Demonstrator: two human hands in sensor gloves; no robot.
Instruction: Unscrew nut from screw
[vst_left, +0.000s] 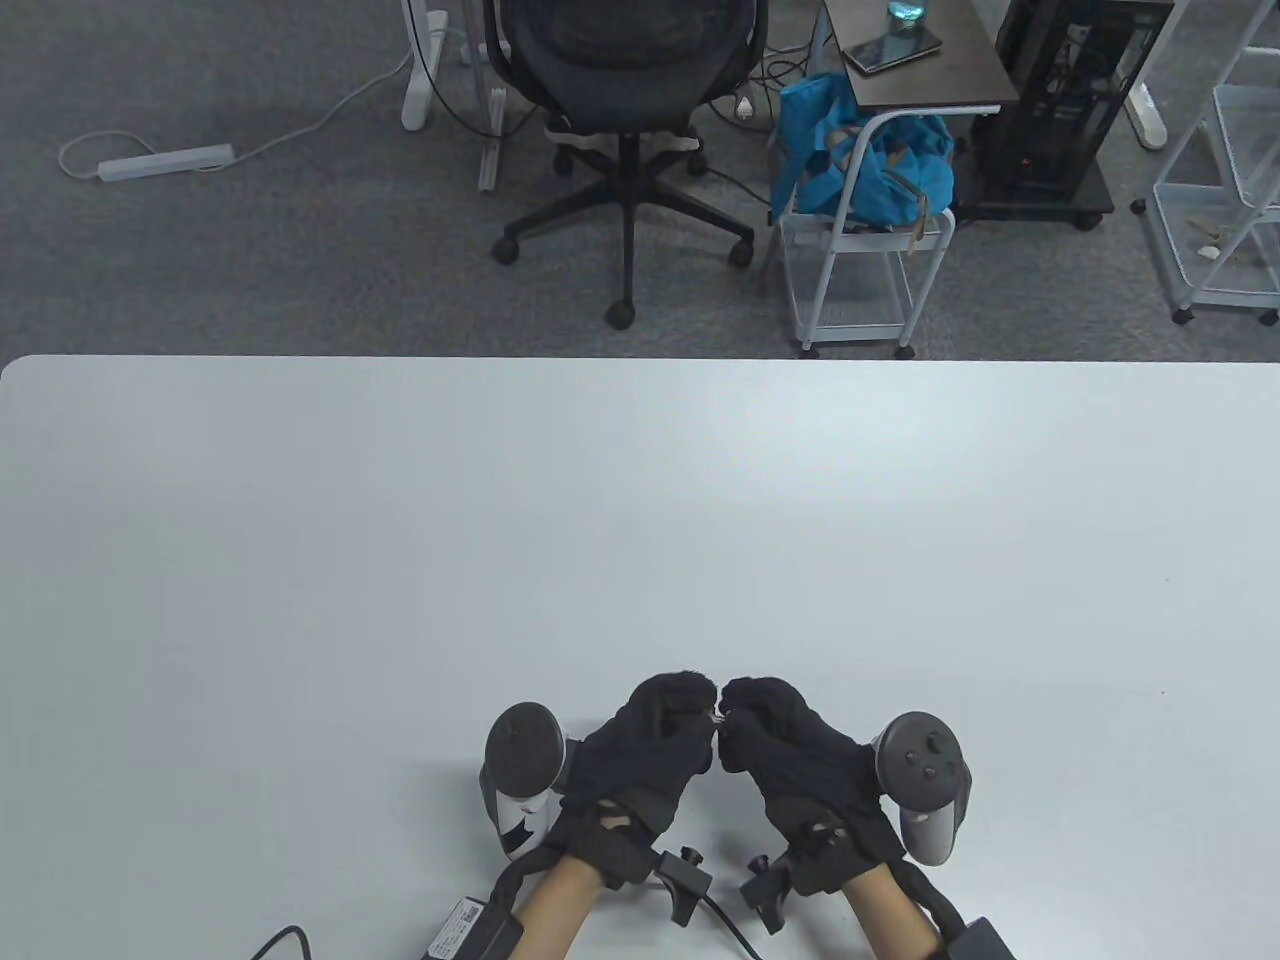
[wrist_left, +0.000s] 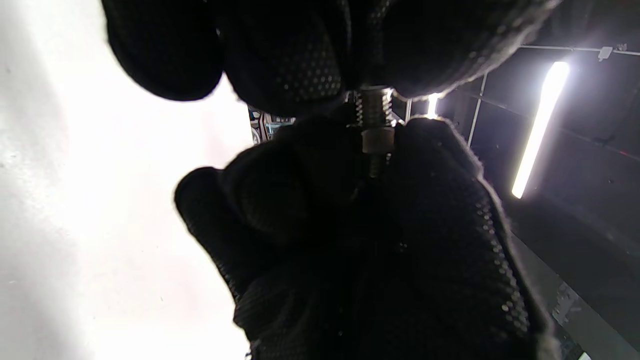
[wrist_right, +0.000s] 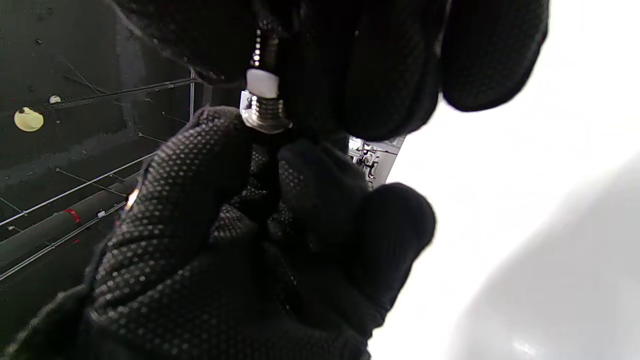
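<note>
Left hand (vst_left: 650, 745): came in from the near edge of the worktop (vst_left: 400, 560), fingers curled, its fingertips meeting those of the other hand
Right hand (vst_left: 790, 750): mirrored it, knuckles up, fingertips pressed in at the same spot
Screw (wrist_left: 372, 107): threaded shank was held between the two hands, above the worktop; only a short bare stretch showed
Nut (wrist_left: 377, 140): pale, sat on the thread, just beside the bare stretch, half hidden by glove fabric
Left grip: clenched on one end of the screw assembly
Right grip: clenched on the other end; which hand had the nut and which the screw head could not be told
Trackers: one sat on the back of each hand, outboard of the knuckles
</note>
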